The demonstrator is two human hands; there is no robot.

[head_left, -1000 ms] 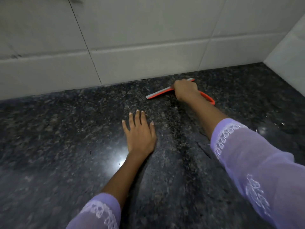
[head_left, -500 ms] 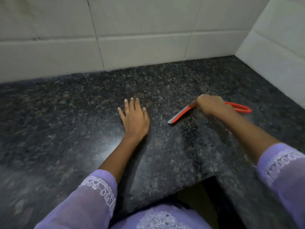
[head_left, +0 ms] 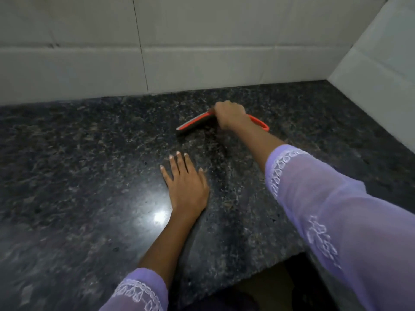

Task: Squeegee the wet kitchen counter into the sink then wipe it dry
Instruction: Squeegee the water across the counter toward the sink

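Note:
An orange squeegee (head_left: 195,123) with a grey blade lies blade-down on the dark speckled granite counter (head_left: 78,164), toward the back near the tiled wall. My right hand (head_left: 230,115) is closed over its middle, and the orange loop handle sticks out to the right behind my wrist. A damp streak shows on the stone between the squeegee and my left hand (head_left: 185,184). That hand rests flat on the counter with fingers spread, holding nothing. No sink is in view.
White tiled walls (head_left: 179,52) meet the counter at the back and at the right (head_left: 377,70), forming a corner. The counter's front edge has a notch at the lower right, with a dark gap (head_left: 269,286) below. A light glare sits beside my left wrist.
My right hand has pushed the squeegee away from me, back toward the rear wall, after having pulled it toward me half a second ago. My left hand stays flat on the counter.

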